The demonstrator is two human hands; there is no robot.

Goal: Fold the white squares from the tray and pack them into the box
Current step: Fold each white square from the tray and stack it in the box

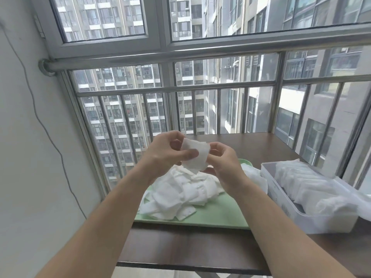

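A dark tabletop (180,247) is seen in front of a barred window (140,109). On it a pale green tray (210,219) is set, with a translucent box (321,223) just beside it on the right. A loose heap of white squares (180,193) is piled on the tray. Folded squares (307,183) are already stacked in a row inside the box, which is judged to be fairly full.

A single square (195,155) is held up above the far part of the heap, clear of it, between the left hand (164,155) and the right hand (224,163). It is pinched from both sides: the left thumb is pressed on its near face, and the right fingers (215,146) are clamped on its right edge.

The step in hand is judged to be the folding of this square. It would be done best if the soft material were first drawn flat between the two grips. Opposite edges should then be brought together so that the corners meet. The crease should be pressed with the thumbs before either grip is released, since so limp a piece is likely to spring open. The folded piece should be kept narrow enough to be slipped upright into the row in the box.

Faint dark marks (281,207) are seen on the near left wall of the box, but they are too blurred to be read. No brand or label can be made out elsewhere.
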